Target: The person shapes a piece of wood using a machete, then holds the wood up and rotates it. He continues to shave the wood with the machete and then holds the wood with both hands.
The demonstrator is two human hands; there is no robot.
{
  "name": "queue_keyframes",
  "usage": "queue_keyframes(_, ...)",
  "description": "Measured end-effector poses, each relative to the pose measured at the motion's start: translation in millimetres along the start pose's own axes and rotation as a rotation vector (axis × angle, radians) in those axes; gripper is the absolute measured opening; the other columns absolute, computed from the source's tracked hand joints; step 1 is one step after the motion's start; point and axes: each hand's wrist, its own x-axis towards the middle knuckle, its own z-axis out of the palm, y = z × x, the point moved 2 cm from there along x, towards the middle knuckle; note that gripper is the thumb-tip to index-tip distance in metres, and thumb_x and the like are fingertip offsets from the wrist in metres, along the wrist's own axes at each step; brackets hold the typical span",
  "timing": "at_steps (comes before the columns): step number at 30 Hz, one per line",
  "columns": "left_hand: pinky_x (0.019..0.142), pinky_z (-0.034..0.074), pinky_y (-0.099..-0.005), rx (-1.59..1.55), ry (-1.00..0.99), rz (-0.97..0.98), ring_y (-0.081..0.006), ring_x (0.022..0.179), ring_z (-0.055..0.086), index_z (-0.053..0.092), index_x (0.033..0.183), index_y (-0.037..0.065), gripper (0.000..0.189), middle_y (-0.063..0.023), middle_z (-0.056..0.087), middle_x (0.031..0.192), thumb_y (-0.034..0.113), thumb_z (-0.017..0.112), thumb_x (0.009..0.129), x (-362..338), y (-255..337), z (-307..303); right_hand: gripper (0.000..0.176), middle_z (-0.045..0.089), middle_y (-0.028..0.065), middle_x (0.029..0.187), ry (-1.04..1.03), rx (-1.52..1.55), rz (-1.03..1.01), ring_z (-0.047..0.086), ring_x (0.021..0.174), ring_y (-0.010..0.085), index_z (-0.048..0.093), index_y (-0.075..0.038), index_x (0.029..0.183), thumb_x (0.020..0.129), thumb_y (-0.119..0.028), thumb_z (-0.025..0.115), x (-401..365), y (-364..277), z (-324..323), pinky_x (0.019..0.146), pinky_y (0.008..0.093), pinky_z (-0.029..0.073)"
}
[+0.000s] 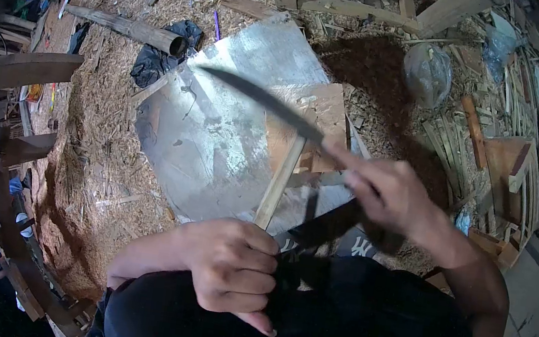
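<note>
My left hand (231, 266) is wrapped round the lower end of a pale, narrow wooden strip (278, 187), close in front of my body. The strip points up and away from me. In my right hand (393, 196) is a long dark-bladed knife (259, 95), its handle hidden in my fingers. The blade reaches out to the left and overlaps the top end of the strip in this view. Below both lies a grey, scuffed sheet (199, 152) with a brown wooden board (324, 100) on it.
Wood shavings (94, 164) cover the ground. A bamboo tube (127, 26) and black plastic (149, 69) lie at the upper left, a purple pen-like stick (216, 25) beside them. Split strips (450, 156), a clear plastic bag (427, 75) and a wooden box-like piece (507, 171) are at the right.
</note>
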Motion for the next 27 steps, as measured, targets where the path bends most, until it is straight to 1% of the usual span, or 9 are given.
queue_keyframes(2, 0.047, 0.034, -0.0300, -0.028, 0.061, 0.020, -0.0150, 0.050, 0.047, 0.042, 0.057, 0.013, 0.052, 0.0025, 0.036, 0.060, 0.028, 0.078, 0.091, 4, -1, -8, 0.048, 0.071, 0.0158, 0.079, -0.128, 0.074, 0.243, 0.065, 0.054, 0.0137, 0.053, -0.010, 0.149, 0.101, -0.014, 0.058, -1, 10, -10, 0.044, 0.0305, 0.054)
queue_keyframes(10, 0.047, 0.034, -0.0293, -0.017, 0.019, 0.003, -0.0152, 0.050, 0.046, 0.041, 0.057, 0.013, 0.053, 0.0019, 0.036, 0.060, 0.029, 0.077, 0.092, -3, -3, 4, 0.041, 0.065, 0.0051, 0.065, -0.157, 0.213, -0.006, 0.057, 0.046, 0.0115, 0.057, -0.011, 0.145, 0.105, -0.018, 0.054, -2, -25, 0, 0.033, 0.0278, 0.049)
queue_keyframes(12, 0.047, 0.034, -0.0294, 0.003, 0.000, 0.008, -0.0154, 0.050, 0.047, 0.041, 0.057, 0.013, 0.054, 0.0017, 0.035, 0.060, 0.029, 0.077, 0.093, -4, -3, 4, 0.041, 0.059, 0.0042, 0.059, -0.051, 0.118, 0.013, 0.055, 0.045, 0.0127, 0.057, -0.013, 0.146, 0.106, -0.022, 0.052, 1, -10, -6, 0.037, 0.0307, 0.049)
queue_keyframes(14, 0.047, 0.034, -0.0296, -0.037, 0.057, 0.006, -0.0157, 0.050, 0.047, 0.041, 0.056, 0.013, 0.054, 0.0018, 0.035, 0.060, 0.029, 0.078, 0.092, -1, -2, -1, 0.041, 0.063, 0.0106, 0.063, -0.159, 0.099, 0.406, 0.058, 0.046, 0.0162, 0.057, -0.008, 0.145, 0.107, -0.021, 0.051, 13, 3, -26, 0.044, 0.0349, 0.050)
queue_keyframes(16, 0.046, 0.034, -0.0297, -0.035, 0.058, 0.021, -0.0159, 0.050, 0.047, 0.040, 0.056, 0.013, 0.054, 0.0018, 0.035, 0.060, 0.029, 0.078, 0.092, 2, -3, -7, 0.042, 0.066, 0.0156, 0.067, -0.181, 0.106, 0.388, 0.061, 0.048, 0.0181, 0.056, -0.006, 0.145, 0.107, -0.021, 0.051, 14, 2, -28, 0.049, 0.0377, 0.051)
queue_keyframes(22, 0.046, 0.034, -0.0296, -0.026, 0.042, 0.006, -0.0155, 0.050, 0.048, 0.040, 0.056, 0.013, 0.055, 0.0020, 0.035, 0.060, 0.028, 0.078, 0.092, -1, -2, -1, 0.042, 0.066, 0.0097, 0.064, -0.220, 0.118, 0.095, 0.060, 0.046, 0.0170, 0.058, -0.007, 0.144, 0.108, -0.028, 0.049, 3, -25, -18, 0.043, 0.0333, 0.052)
queue_keyframes(24, 0.046, 0.033, -0.0296, -0.015, 0.010, 0.000, -0.0157, 0.050, 0.049, 0.040, 0.055, 0.014, 0.055, 0.0017, 0.035, 0.059, 0.028, 0.078, 0.093, -2, -2, 1, 0.042, 0.065, 0.0090, 0.063, -0.243, 0.092, 0.126, 0.059, 0.046, 0.0146, 0.058, -0.011, 0.144, 0.108, -0.029, 0.048, 7, -9, -23, 0.042, 0.0315, 0.050)
queue_keyframes(26, 0.046, 0.032, -0.0297, -0.031, 0.041, 0.003, -0.0158, 0.050, 0.050, 0.040, 0.055, 0.013, 0.055, 0.0014, 0.035, 0.059, 0.028, 0.077, 0.093, 1, -2, -5, 0.042, 0.065, 0.0127, 0.064, -0.258, 0.040, 0.470, 0.063, 0.048, 0.0200, 0.058, -0.012, 0.145, 0.108, -0.028, 0.049, 11, 10, -29, 0.048, 0.0354, 0.054)
queue_keyframes(27, 0.045, 0.032, -0.0298, -0.053, 0.071, 0.007, -0.0159, 0.050, 0.050, 0.040, 0.055, 0.013, 0.055, 0.0011, 0.035, 0.059, 0.028, 0.077, 0.094, 1, -2, -9, 0.043, 0.067, 0.0177, 0.068, -0.169, 0.018, 0.382, 0.067, 0.054, 0.0265, 0.056, -0.012, 0.147, 0.107, -0.025, 0.049, 16, 9, -34, 0.058, 0.0409, 0.057)
